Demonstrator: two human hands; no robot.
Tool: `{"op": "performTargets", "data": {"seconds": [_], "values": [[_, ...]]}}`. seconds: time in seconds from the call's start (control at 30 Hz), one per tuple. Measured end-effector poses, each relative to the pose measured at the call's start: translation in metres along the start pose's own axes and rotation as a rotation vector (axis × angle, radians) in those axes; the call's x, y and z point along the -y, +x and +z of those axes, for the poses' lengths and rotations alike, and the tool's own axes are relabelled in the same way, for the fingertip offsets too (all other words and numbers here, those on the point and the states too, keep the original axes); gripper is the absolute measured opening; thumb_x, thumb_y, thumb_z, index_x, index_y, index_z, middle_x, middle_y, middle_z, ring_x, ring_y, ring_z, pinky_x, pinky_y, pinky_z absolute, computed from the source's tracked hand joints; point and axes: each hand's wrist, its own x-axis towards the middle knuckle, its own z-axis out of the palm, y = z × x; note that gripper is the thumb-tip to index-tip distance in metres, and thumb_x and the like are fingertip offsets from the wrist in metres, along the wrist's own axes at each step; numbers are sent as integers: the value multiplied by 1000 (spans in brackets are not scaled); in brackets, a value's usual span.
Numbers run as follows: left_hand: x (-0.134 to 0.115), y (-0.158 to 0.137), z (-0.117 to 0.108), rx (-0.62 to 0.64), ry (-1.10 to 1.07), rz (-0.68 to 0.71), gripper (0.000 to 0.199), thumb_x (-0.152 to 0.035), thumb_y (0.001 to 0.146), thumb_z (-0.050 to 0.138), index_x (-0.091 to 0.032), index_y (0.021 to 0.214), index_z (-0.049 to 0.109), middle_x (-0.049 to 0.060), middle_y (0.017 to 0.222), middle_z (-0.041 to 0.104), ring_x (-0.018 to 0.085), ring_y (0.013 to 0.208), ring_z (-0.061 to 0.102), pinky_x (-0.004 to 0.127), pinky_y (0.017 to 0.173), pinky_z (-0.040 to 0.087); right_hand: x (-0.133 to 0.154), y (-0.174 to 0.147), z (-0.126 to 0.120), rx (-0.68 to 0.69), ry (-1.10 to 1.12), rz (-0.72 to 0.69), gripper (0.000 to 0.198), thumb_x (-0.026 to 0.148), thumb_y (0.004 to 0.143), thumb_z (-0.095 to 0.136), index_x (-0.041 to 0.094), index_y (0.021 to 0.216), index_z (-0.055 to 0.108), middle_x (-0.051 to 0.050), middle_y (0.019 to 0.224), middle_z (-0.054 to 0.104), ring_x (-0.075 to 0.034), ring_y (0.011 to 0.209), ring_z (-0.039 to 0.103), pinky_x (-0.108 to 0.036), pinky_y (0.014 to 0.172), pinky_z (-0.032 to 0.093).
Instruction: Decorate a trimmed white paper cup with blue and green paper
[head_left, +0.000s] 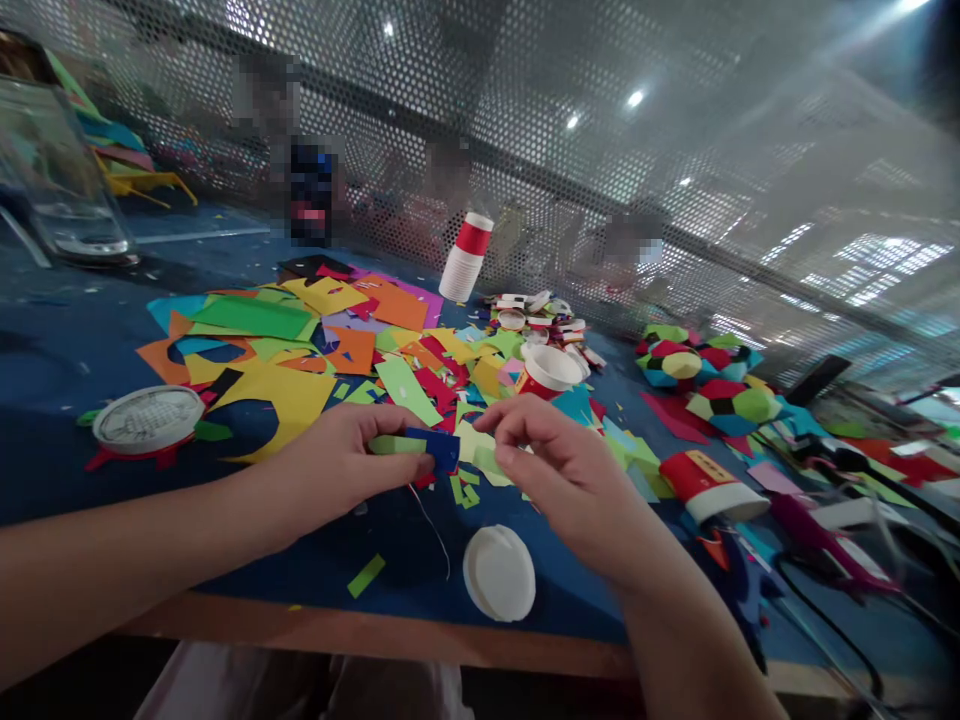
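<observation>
My left hand (pixel 360 455) pinches a small blue paper piece (pixel 442 452) together with a light green strip, thumb below and fingers above. A thin white thread (pixel 431 520) hangs under that hand onto the table. To its right, my right hand (pixel 559 465) has its fingers curled toward the thumb, a short gap from the blue piece. Whatever may be between those fingertips is hidden. A round white lid (pixel 499 575) lies below and between the hands. Nearby is a small green strip (pixel 367 576).
Coloured paper scraps (pixel 292 395) cover the table's middle. Stacked paper cups (pixel 466 258) stand behind, with a red-and-white cup (pixel 709 487) lying right. A purple glue gun (pixel 832 545) and cords are farther right. A paper-legged disc (pixel 148 418) and glass jar (pixel 67 180) are left.
</observation>
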Motion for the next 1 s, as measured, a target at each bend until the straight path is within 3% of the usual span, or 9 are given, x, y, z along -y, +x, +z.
{"op": "performTargets", "data": {"seconds": [0.1, 0.2, 0.43, 0.63, 0.83, 1.0], "values": [[-1, 2, 0, 24, 32, 27, 44, -52, 67, 79, -18, 95, 78, 2, 73, 72, 15, 59, 59, 22, 53, 40, -7, 2, 7, -12, 54, -12, 14, 25, 88, 62, 23, 75, 58, -4, 101, 69, -21, 101, 63, -34, 84, 45], [-1, 3, -1, 29, 74, 48, 42, -51, 67, 76, -16, 90, 78, 1, 68, 66, 13, 57, 52, 21, 52, 35, -13, 4, 12, -61, 124, -6, 14, 27, 85, 69, 23, 73, 62, -4, 100, 70, -21, 99, 64, -36, 87, 45], [-4, -2, -1, 46, 60, 76, 36, -47, 69, 76, -16, 88, 78, -1, 67, 64, 10, 57, 47, 19, 49, 32, -19, 0, 21, -136, 288, 60, 19, 28, 81, 77, 25, 67, 63, 0, 91, 74, -19, 92, 67, -33, 81, 47], [-3, 0, 0, 40, 43, 99, 33, -43, 69, 78, -17, 89, 78, -1, 74, 69, 12, 64, 54, 19, 53, 38, -22, -2, 27, -186, 341, 70, 18, 25, 79, 78, 26, 69, 63, 4, 83, 76, -15, 82, 69, -29, 74, 48], [-3, 1, 0, 65, 27, 82, 33, -43, 69, 76, -17, 89, 77, -4, 63, 58, 9, 55, 42, 17, 46, 28, -21, -3, 27, -178, 387, 53, 17, 21, 76, 77, 25, 66, 64, 4, 79, 77, -13, 76, 70, -26, 69, 49], [-1, 1, 0, 70, 34, 94, 34, -44, 70, 75, -17, 91, 77, -2, 66, 61, 11, 59, 48, 17, 48, 33, -20, -3, 30, -190, 411, 39, 18, 18, 75, 76, 25, 64, 63, 4, 76, 75, -13, 76, 69, -25, 69, 50]]}}
